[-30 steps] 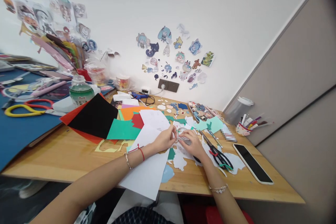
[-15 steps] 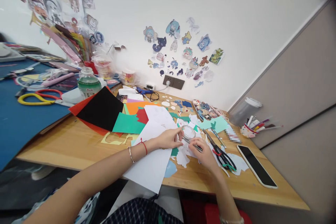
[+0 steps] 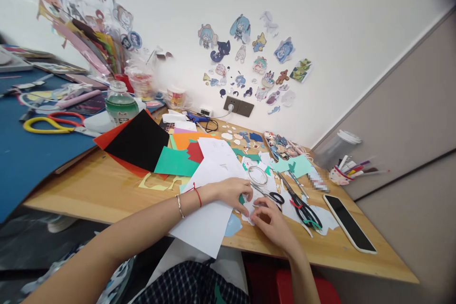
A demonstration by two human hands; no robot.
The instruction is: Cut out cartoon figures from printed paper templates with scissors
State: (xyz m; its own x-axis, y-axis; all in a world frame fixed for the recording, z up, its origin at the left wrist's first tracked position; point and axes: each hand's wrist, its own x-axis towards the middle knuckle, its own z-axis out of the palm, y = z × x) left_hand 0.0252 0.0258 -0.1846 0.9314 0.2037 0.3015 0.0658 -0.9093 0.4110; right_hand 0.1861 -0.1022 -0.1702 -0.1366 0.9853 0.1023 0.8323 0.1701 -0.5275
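Observation:
My left hand and my right hand meet near the front edge of the wooden desk, fingers pinched together over small white paper scraps. What the fingertips grip is too small to make out. A clear tape roll lies just beyond the hands. Small black-handled scissors lie right behind my right hand. A large white sheet lies under my left wrist, overhanging the desk edge.
Larger black scissors and a phone lie to the right, with a pen cup behind. Coloured paper sheets, a green bottle and yellow-red scissors on a blue mat sit left. Stickers cover the wall.
Both hands drew back toward the front edge, away from the tape roll. The small scissors left my right hand and now lie on the desk.

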